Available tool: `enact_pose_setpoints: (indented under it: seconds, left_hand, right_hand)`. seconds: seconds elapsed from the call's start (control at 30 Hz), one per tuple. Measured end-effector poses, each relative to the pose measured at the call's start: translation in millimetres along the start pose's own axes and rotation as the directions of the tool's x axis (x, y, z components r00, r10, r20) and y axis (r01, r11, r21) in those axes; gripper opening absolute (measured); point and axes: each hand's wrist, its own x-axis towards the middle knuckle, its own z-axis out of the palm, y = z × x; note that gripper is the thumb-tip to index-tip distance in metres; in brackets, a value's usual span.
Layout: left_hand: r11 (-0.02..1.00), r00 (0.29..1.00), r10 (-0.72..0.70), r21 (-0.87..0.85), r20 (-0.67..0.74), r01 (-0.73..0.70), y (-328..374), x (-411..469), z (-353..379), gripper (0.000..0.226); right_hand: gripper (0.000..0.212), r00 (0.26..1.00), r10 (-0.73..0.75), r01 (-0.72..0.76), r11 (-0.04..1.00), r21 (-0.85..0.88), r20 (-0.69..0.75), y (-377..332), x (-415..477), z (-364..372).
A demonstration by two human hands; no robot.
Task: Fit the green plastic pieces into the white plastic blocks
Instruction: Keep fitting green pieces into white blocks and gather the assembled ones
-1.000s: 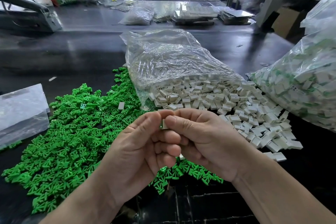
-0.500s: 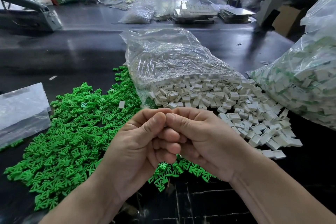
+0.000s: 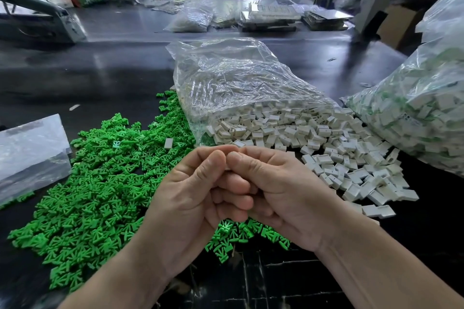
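Looking down through the head camera, we've got both hands meeting dead centre over the dark bench [image 3: 113, 70]. Our left hand [image 3: 193, 195] and right hand [image 3: 281, 190] are curled tight, knuckles interlocked, the two thumbs pressed tip to tip at the top. Whatever sits between those thumbs is hidden from us, so we cannot tell whether they pinch a piece or nothing at all.

Out at nine o'clock from the hands, the green plastic pieces [image 3: 100, 183] sprawl in a broad loose heap across the bench, and a tail of them runs under our wrists to six o'clock. One stray white block [image 3: 167, 143] lies on top of that green heap, at about eleven o'clock.

Up at twelve o'clock a crumpled clear bag [image 3: 238, 78] lies on its side with its mouth toward us, and the white plastic blocks [image 3: 326, 143] spill from it, fanning out to two and three o'clock.

Far out at two o'clock a second bag [image 3: 426, 108] bulges with white blocks showing green inside. Over at the nine o'clock edge, a flat plastic sheet [image 3: 30, 148] lies on the bench, just beside the green heap.
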Motion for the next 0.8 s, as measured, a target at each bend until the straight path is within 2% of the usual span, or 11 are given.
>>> enact_pose_setpoints:
  seconds: [0.07,0.17,0.3,0.4,0.47,0.63,0.8]
  left_hand:
    - [0.997,0.999,0.026,0.077,0.024,-0.027,2,0,-1,0.031]
    - [0.941,0.995,0.102,0.323,0.014,-0.101,7,-2,-4,0.021]
    - [0.684,0.953,0.304,0.692,0.017,-0.23,9,-6,-6,0.011]
    - [0.473,0.903,0.427,0.837,0.056,-0.275,8,-8,-3,0.015]
    - [0.364,0.875,0.476,0.887,0.085,-0.284,8,-9,0,0.009]
    - [0.239,0.832,0.543,0.928,0.116,-0.285,10,-10,1,0.011]
    - [0.196,0.823,0.548,0.934,0.148,-0.299,9,-9,5,0.011]
  right_hand:
    - [0.028,1.0,-0.011,0.011,1.0,0.027,-0.011,-1,0,-1]
    - [0.03,1.0,-0.016,0.016,0.999,0.031,-0.008,-2,1,-3]
    - [0.025,1.0,0.021,-0.02,1.0,0.016,-0.02,-4,1,0]
    - [0.02,0.998,0.043,-0.042,0.998,0.038,-0.041,-4,1,3]
    - [0.018,0.997,0.057,-0.055,0.998,0.032,-0.044,-4,1,4]
    - [0.021,0.998,0.052,-0.052,0.999,0.001,-0.043,-4,2,6]
    - [0.02,0.997,0.073,-0.07,0.996,0.061,-0.04,-4,2,6]
